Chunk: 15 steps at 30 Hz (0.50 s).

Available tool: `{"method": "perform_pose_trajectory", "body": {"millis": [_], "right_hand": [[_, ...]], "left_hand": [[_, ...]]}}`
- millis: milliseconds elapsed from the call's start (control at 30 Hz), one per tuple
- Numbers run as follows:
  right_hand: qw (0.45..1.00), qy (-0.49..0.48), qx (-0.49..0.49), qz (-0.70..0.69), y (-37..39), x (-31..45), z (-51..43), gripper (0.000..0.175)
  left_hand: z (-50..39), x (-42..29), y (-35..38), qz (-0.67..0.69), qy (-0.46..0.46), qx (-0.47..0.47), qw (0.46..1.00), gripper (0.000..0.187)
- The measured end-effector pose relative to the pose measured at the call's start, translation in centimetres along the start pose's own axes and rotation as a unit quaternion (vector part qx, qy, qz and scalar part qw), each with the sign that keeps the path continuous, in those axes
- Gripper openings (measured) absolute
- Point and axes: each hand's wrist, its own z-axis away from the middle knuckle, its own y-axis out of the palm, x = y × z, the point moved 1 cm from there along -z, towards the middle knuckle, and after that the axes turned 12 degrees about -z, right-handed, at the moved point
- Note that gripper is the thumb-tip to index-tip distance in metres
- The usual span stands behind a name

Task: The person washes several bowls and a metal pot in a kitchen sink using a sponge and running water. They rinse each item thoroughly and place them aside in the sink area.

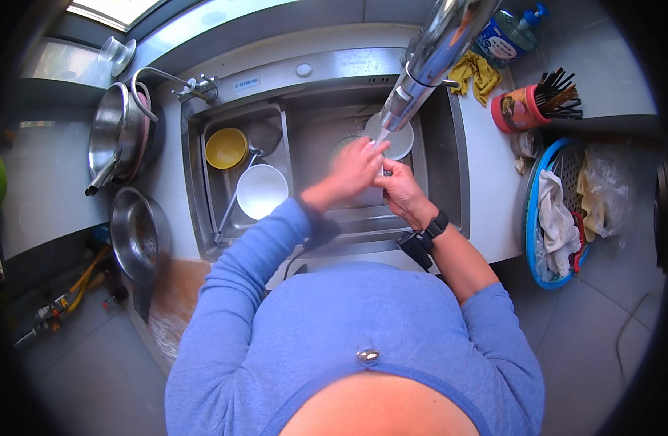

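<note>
Both hands meet under the running spout of a chrome kitchen faucet (409,97), over the right basin of a stainless steel sink (312,128). My right hand (406,191) pinches the edge of a white dish (371,197), partly hidden by my hands; its exact kind cannot be told. My left hand (357,168) is blurred and lies over the dish's upper part, fingers in the water stream. Behind them a pale round dish (404,143) rests in the basin. In the left basin are a yellow bowl (226,148) and a white bowl (262,192).
Metal pans (109,131) stand left of the sink, with another pan (138,234) nearer me. On the right are a yellow cloth (478,76), a blue-pump soap bottle (505,41), a red chopstick holder (522,108) and a blue-rimmed basket (532,218) with cloths.
</note>
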Motion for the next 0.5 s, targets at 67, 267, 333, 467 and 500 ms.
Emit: {"method": "perform_pose_trajectory", "body": {"millis": [67, 267, 333, 467, 500], "right_hand": [[0.999, 0.028, 0.019, -0.002, 0.5, 0.8, 1.0, 0.024], [0.998, -0.038, 0.021, -0.039, 2.0, 1.4, 1.4, 0.029], [0.994, -0.104, 0.036, -0.021, 2.1, 1.3, 0.5, 0.031], [0.978, -0.125, 0.009, 0.165, 1.9, 0.2, -1.3, 0.024], [0.972, -0.138, 0.005, 0.191, 1.8, 0.1, -1.5, 0.025]], "left_hand": [[-0.5, 1.7, -0.6, 0.34, -0.158, 0.142, 0.916, 0.047], [0.6, 1.1, -1.4, 0.841, -0.263, 0.132, 0.455, 0.033], [1.0, -0.3, -1.2, 0.865, -0.289, 0.093, 0.4, 0.044], [0.1, -2.7, -0.6, 0.833, -0.36, -0.051, 0.418, 0.027], [-0.2, -3.0, -0.4, 0.748, -0.424, -0.054, 0.507, 0.028]]}}
